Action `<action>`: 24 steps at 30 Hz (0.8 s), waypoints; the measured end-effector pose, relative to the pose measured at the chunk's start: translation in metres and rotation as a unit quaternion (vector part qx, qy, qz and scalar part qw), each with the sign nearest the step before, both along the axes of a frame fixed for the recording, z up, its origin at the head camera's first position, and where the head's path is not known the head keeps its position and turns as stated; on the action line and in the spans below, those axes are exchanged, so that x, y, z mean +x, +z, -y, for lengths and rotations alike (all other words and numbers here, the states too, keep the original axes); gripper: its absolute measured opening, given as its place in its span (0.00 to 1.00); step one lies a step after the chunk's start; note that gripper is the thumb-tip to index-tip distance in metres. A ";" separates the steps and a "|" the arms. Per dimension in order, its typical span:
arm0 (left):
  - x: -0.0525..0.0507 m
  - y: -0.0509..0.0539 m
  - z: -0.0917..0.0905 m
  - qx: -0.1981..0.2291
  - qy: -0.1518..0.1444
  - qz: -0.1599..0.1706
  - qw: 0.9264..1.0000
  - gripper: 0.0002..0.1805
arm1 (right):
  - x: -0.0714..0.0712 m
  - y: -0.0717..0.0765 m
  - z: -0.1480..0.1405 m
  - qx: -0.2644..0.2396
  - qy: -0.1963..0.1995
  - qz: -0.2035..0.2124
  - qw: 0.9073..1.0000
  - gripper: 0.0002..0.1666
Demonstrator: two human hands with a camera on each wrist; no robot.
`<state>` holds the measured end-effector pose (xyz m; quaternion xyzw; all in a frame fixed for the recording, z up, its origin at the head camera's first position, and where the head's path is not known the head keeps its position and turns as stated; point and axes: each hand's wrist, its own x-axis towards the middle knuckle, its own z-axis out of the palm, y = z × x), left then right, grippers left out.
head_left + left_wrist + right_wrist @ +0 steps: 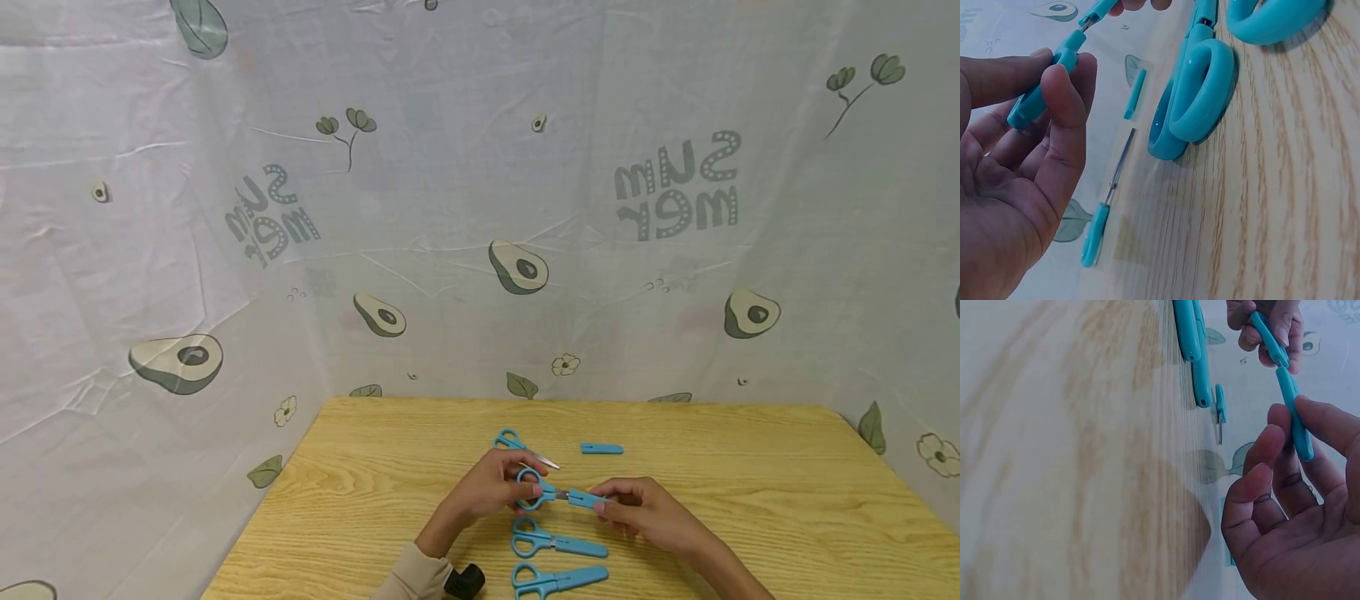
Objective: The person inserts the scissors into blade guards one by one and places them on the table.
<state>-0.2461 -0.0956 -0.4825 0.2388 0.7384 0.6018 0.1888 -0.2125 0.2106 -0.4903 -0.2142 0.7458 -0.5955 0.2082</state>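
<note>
My left hand (480,487) holds the blue handles of a pair of scissors (550,493), pinched between thumb and fingers. My right hand (656,517) pinches a blue blade cap (583,498) that covers most of those scissors' blades. A short strip of metal shows between handles and cap. In the right wrist view the cap (1297,425) lies between thumb and fingertips. Behind the left hand, uncovered scissors (543,459) lie on the table with the metal blades showing. A loose blue cap (602,448) rests to their right.
Two capped scissors, one pair (581,547) behind the other (577,578), lie nearer me on the wooden table (750,467), tips pointing right. A black device (465,581) sits at my left wrist. A pale printed sheet (450,208) hangs behind the table and at its sides.
</note>
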 end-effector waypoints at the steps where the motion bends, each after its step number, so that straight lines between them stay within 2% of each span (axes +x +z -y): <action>1: 0.000 0.000 0.000 -0.001 0.000 0.000 1.000 0.16 | 0.000 0.000 0.000 -0.001 0.000 0.000 1.000 0.23; 15: 0.004 0.000 -0.003 -0.006 0.026 0.002 1.000 0.14 | 0.002 -0.002 0.003 -0.004 -0.009 -0.021 1.000 0.22; 24: 0.005 0.000 -0.005 -0.003 0.021 -0.003 1.000 0.15 | 0.004 -0.001 0.003 0.016 -0.016 -0.025 0.999 0.21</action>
